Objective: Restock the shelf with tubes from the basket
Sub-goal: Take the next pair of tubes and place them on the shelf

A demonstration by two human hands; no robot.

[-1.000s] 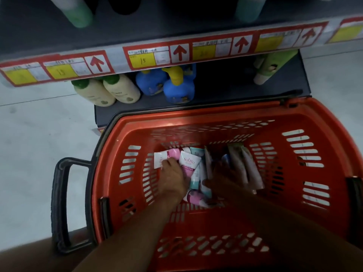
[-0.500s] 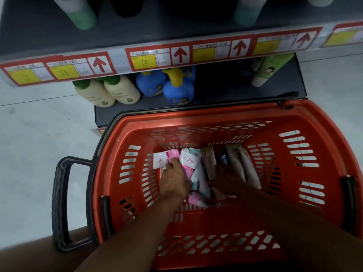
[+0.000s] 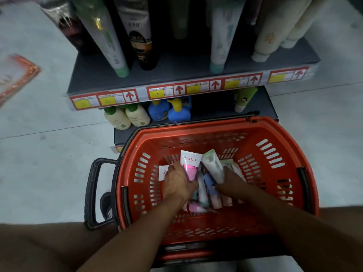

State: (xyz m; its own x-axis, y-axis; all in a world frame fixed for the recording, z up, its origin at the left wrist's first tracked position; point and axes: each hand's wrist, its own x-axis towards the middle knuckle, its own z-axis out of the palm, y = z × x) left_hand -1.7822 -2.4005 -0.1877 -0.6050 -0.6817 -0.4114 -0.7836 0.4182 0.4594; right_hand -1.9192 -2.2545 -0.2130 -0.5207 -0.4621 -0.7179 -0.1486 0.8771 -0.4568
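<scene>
Both my hands are inside the orange basket (image 3: 275,146). My left hand (image 3: 177,183) grips a pink and white Softto tube (image 3: 190,163), its flat end raised toward the shelf. My right hand (image 3: 230,180) holds a pale green and white tube (image 3: 213,165), tilted up beside the pink one. Several more tubes (image 3: 208,195) lie on the basket floor between and below my hands. Another white and pink tube (image 3: 163,172) lies left of my left hand. The dark shelf (image 3: 176,69) above carries tall upright tubes.
A lower shelf holds cream bottles (image 3: 127,117), blue pump bottles (image 3: 170,111) and a green tube (image 3: 244,100). Red and yellow price labels (image 3: 184,90) line the shelf edge. The basket's black handle (image 3: 94,193) sticks out left. A light floor lies on both sides.
Both hands have taken hold of tubes and lifted them off the pile. The view has tilted up, showing the upper shelf and its tall tubes.
</scene>
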